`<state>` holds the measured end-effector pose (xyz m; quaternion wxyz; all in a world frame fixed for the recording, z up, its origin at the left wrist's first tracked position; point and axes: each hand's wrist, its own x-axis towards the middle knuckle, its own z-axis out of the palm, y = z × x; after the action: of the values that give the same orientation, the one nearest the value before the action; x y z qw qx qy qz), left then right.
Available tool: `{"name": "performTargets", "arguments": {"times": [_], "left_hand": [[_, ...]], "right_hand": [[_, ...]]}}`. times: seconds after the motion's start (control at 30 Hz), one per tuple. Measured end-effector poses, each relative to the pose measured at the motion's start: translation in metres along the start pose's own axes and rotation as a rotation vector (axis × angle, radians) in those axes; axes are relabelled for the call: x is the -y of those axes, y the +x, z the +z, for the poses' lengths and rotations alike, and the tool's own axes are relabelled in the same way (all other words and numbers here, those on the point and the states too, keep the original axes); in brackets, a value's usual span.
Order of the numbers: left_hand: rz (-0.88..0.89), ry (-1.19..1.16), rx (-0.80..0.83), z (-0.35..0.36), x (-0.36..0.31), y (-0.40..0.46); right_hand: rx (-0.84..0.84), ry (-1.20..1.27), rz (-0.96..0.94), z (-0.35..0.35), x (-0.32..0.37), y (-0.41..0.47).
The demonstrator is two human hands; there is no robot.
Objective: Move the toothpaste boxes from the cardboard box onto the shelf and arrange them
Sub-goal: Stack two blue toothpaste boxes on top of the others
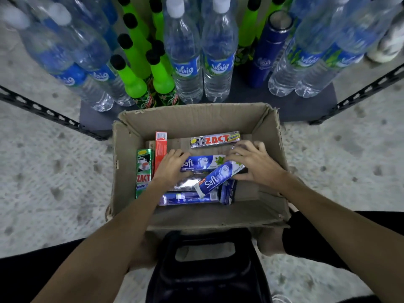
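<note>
An open cardboard box stands on the floor before the shelf. Inside lie several toothpaste boxes: a silver Zact Smokers box at the back, a green Zact box and a red box along the left wall, and blue Safi boxes in the middle. My left hand grips the left end of one blue Safi box. My right hand grips the right end of a tilted blue-and-white Safi box. Another Safi box lies at the front.
The dark shelf holds clear water bottles, green soda bottles and a blue flask. Black perforated shelf rails run out on both sides. A dark stool sits under me on the speckled floor.
</note>
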<state>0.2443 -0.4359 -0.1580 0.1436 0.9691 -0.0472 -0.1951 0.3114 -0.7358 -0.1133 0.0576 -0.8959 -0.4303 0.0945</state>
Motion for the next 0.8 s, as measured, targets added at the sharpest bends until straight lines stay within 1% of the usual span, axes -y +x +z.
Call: {"name": "performTargets", "arguments": {"times": [0.13,0.33,0.4,0.53,0.7,0.8], "left_hand": [[0.082,-0.061,-0.16,-0.032,0.006,-0.015],[0.134,-0.273,-0.38,-0.123,0.002,-0.045],[0.172,-0.316,-0.415,-0.159,-0.005,-0.057],[0.245,-0.372,-0.509,-0.237,-0.027,-0.085],[0.33,-0.344,-0.672,-0.33,-0.066,-0.118],[0.375,-0.399,-0.731,-0.378,-0.088,-0.137]], "right_hand": [[-0.102,0.198,0.094,-0.032,0.001,-0.005],[-0.292,0.315,0.137,-0.113,-0.002,-0.018],[-0.349,0.359,0.136,-0.146,-0.004,-0.023],[-0.462,0.418,0.055,-0.221,-0.003,-0.042],[-0.619,0.395,0.014,-0.317,0.014,-0.069],[-0.71,0.415,-0.012,-0.37,0.023,-0.084]]}}
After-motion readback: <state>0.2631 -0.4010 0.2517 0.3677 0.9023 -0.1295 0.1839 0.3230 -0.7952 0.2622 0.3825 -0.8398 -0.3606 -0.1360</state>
